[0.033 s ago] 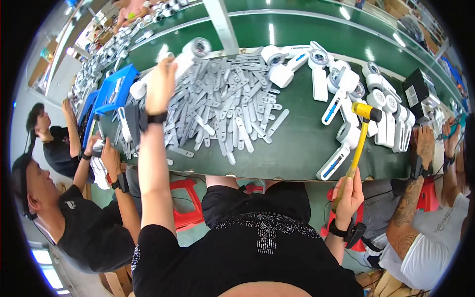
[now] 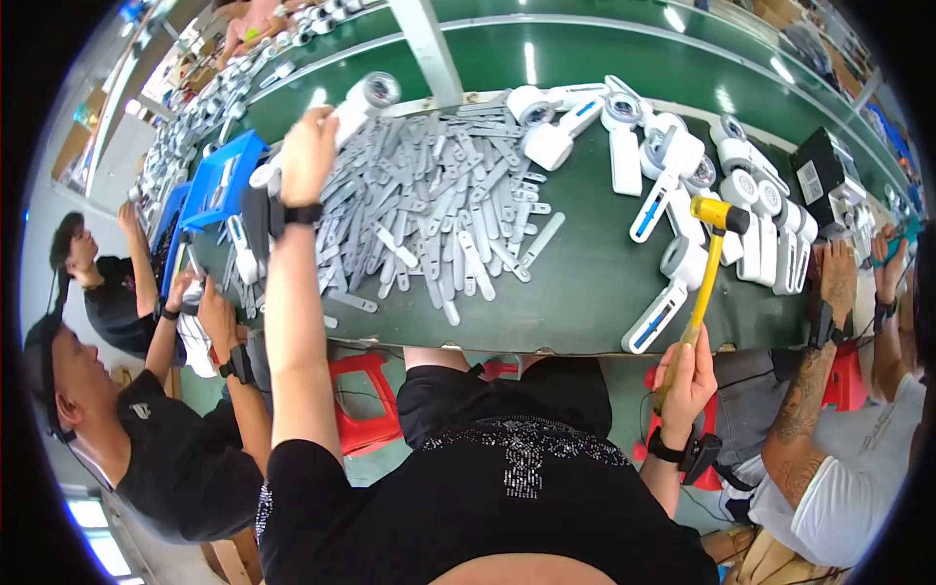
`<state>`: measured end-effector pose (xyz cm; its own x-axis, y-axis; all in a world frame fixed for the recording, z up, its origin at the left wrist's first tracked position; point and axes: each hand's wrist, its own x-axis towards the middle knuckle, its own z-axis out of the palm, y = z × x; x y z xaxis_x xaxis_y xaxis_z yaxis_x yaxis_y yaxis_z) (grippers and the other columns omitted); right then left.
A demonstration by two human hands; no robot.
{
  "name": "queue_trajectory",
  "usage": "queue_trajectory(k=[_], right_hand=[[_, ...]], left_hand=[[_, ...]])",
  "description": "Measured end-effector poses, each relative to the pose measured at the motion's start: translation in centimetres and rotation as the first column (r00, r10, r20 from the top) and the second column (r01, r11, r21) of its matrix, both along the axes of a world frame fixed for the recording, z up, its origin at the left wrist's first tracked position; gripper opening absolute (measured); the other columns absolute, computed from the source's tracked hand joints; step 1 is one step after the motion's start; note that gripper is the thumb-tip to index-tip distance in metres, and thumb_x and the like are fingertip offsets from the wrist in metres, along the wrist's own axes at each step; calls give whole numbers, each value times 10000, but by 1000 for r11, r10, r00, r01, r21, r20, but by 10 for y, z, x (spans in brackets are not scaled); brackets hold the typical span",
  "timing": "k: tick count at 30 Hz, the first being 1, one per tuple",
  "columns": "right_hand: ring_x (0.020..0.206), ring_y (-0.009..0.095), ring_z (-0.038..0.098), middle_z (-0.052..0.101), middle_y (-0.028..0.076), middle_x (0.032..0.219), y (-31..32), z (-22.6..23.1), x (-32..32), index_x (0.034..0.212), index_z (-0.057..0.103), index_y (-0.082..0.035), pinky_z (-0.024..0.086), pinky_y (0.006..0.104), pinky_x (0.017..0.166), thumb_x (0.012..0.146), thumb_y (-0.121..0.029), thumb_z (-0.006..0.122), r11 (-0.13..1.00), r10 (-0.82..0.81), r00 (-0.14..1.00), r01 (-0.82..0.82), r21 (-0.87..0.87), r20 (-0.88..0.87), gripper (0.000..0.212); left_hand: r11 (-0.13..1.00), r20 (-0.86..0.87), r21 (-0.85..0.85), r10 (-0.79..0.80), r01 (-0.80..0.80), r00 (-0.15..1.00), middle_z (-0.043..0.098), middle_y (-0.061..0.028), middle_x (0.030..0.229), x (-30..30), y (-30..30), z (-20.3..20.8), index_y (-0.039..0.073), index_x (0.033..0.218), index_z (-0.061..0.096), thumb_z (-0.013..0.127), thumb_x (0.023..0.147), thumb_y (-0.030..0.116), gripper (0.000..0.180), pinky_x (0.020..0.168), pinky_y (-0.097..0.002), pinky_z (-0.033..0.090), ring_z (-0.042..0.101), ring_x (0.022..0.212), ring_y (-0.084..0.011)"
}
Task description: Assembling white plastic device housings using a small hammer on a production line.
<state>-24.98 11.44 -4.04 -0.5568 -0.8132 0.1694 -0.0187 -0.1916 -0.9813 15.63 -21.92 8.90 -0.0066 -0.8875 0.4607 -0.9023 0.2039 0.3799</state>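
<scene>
Left hand (image 2: 308,154) grips a white round-headed device (image 2: 353,113) at the grey strip pile (image 2: 429,185)'s far-left edge, right hand (image 2: 690,382) a yellow mallet (image 2: 707,278) right of it, seemingly mid-transfer, calling for steady placement.

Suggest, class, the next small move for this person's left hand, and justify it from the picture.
Probably, the left hand should bring the white device over the near part of the green tabletop. It grips that device by the far left of the pile of grey strips, while the right hand holds the yellow mallet well away to the right.
</scene>
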Motion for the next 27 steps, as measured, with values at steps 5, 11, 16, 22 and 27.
queue_trajectory(k=[5,11,16,22,27], right_hand=[[523,55,461,538,24,712,-12,0,-3,1383,443,17,377,191,461,987,-72,451,999,-27,1000,27,48,7,406],[527,56,466,557,41,723,-10,4,-5,1384,436,26,384,190,474,981,-38,433,996,-68,998,66,60,18,408],[496,73,467,568,65,745,-7,-1,-4,1376,439,29,375,193,450,1000,-127,447,994,-36,998,41,103,-51,408],[512,48,464,595,57,788,-15,3,0,1401,415,13,378,188,460,978,-59,459,997,-16,999,13,77,40,431],[512,36,465,609,58,842,-32,13,-12,1403,413,-7,373,186,442,936,-47,562,992,-105,992,109,61,-68,491]], left_hand=[[977,296,-116,207,-180,933,676,-252,929,41,-151,-37,58,1070,635,563,860,275,311,801,-505,517,654,893,-426],[939,-42,-18,344,-345,938,490,-363,1234,20,-268,-99,81,1349,434,563,779,215,599,974,-468,436,542,1125,-444],[976,-74,74,211,-206,975,546,-264,1282,26,-290,-120,71,1369,461,554,761,186,627,1046,-421,381,510,1197,-420],[974,499,137,92,-183,862,658,-255,1043,22,-248,-83,58,1093,677,508,820,258,378,922,-422,475,627,1053,-344],[984,323,174,-89,33,942,675,-221,895,-69,-45,-5,53,920,698,545,887,395,376,765,-487,524,652,883,-407]])
